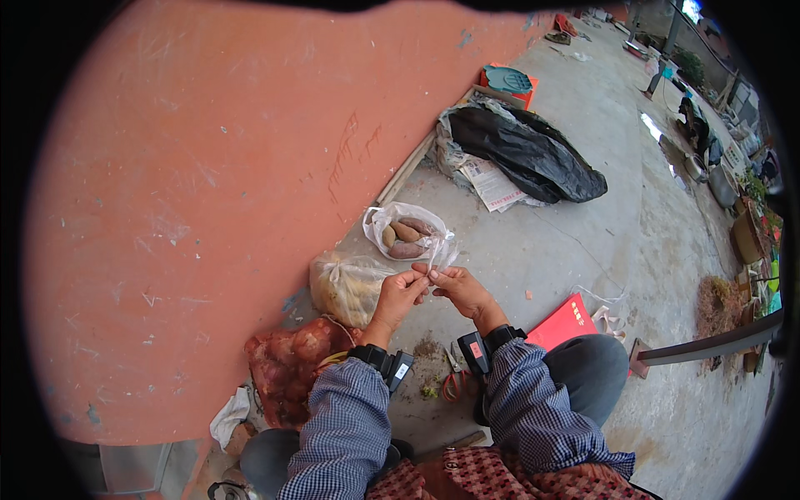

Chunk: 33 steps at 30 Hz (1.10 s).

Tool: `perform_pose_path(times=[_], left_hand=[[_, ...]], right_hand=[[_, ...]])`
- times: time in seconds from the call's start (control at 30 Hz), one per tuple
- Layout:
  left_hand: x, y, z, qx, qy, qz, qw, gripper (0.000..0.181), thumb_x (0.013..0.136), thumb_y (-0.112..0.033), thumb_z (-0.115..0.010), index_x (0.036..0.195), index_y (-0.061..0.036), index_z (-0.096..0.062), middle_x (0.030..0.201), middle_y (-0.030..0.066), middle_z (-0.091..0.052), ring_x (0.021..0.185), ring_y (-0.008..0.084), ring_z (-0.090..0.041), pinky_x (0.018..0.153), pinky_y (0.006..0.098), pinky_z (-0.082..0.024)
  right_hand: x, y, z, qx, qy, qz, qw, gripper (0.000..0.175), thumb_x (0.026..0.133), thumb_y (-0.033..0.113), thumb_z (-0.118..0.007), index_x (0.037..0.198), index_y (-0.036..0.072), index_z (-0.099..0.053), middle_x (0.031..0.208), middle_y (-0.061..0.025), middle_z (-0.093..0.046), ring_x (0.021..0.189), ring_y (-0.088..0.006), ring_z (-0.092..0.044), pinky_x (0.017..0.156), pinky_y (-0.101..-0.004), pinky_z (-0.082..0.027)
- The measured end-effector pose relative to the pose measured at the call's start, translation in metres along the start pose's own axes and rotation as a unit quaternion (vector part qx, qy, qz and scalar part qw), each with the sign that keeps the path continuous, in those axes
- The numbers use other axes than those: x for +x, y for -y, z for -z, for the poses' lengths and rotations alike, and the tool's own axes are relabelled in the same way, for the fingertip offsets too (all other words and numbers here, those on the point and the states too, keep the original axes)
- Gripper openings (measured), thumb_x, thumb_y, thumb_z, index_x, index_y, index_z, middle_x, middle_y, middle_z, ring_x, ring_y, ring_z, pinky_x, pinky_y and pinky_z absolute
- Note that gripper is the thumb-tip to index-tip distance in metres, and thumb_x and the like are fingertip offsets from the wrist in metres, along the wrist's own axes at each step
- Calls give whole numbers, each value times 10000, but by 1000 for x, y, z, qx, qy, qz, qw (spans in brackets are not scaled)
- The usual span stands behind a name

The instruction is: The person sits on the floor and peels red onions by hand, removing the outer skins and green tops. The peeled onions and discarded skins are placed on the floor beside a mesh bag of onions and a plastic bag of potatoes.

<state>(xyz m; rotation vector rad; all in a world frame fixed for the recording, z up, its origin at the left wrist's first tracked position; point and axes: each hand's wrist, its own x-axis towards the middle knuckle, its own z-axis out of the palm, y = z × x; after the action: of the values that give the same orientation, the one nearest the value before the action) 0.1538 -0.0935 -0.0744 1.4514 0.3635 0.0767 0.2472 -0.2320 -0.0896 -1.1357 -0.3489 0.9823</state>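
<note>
My left hand [400,299] and my right hand [464,290] meet in front of me, fingertips together. Between them they pinch a gathered strip of thin clear plastic [442,255]. Whether it belongs to the white plastic bag behind it cannot be told. That white plastic bag [377,232] lies open just beyond my fingers, with several sweet potatoes [406,232] inside. Left of my left hand sits a knotted translucent plastic bag [347,290] with pale yellowish contents. A red mesh bag of onions [287,369] rests nearer, beside my left forearm.
Red-handled scissors [454,381] lie on the concrete between my knees, near plant scraps [428,350]. A red paper bag [565,322] is by my right knee. Black plastic sheeting [525,153] covers newspapers [494,184] farther off. An orange-red wall [206,206] rises at left.
</note>
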Motion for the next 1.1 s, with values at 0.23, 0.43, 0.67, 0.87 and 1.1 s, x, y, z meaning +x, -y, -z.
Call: perform_pose_path(times=[0.23, 0.43, 0.67, 0.87, 1.1], left_hand=[[-1, -6, -1, 35, 36, -14, 999, 230, 932, -191, -564, 982, 6, -673, 804, 35, -665, 696, 96, -604, 644, 228, -484], [5, -10, 3, 147, 49, 0, 988, 233, 920, -149, -553, 1007, 42, -655, 898, 95, -705, 823, 124, -660, 724, 255, -509], [2, -8, -5, 56, 33, 8, 998, 174, 891, -51, -598, 1043, 32, -613, 902, 71, -676, 858, 147, -655, 757, 246, -518], [2, -6, -5, -64, 15, 40, 997, 145, 873, -101, -642, 956, 18, -633, 789, 50, -668, 649, 74, -570, 584, 189, -446], [-1, -2, -2, -30, 2, 45, 999, 177, 909, -172, -615, 969, -7, -643, 789, 28, -631, 560, 38, -445, 510, 177, -353]], right_hand=[[8, -8, -1, -7, -92, 70, 993, 245, 842, 152, -693, 990, -43, -687, 849, -75, -705, 746, -116, -625, 723, -278, -480], [9, -11, -4, 3, -158, 73, 985, 132, 807, 108, -725, 774, 2, -652, 719, -83, -671, 592, -136, -603, 569, -277, -486], [3, -7, -15, 31, -162, 112, 980, 209, 803, 96, -729, 701, 59, -551, 663, -24, -602, 573, -107, -559, 535, -241, -447], [9, -14, -17, 25, -176, 143, 974, 222, 797, 119, -742, 687, 63, -558, 661, -2, -586, 590, -57, -508, 510, -221, -406], [6, -14, -19, 18, -170, 129, 977, 220, 809, 163, -742, 708, 62, -575, 686, 24, -581, 615, -42, -485, 531, -216, -386]])
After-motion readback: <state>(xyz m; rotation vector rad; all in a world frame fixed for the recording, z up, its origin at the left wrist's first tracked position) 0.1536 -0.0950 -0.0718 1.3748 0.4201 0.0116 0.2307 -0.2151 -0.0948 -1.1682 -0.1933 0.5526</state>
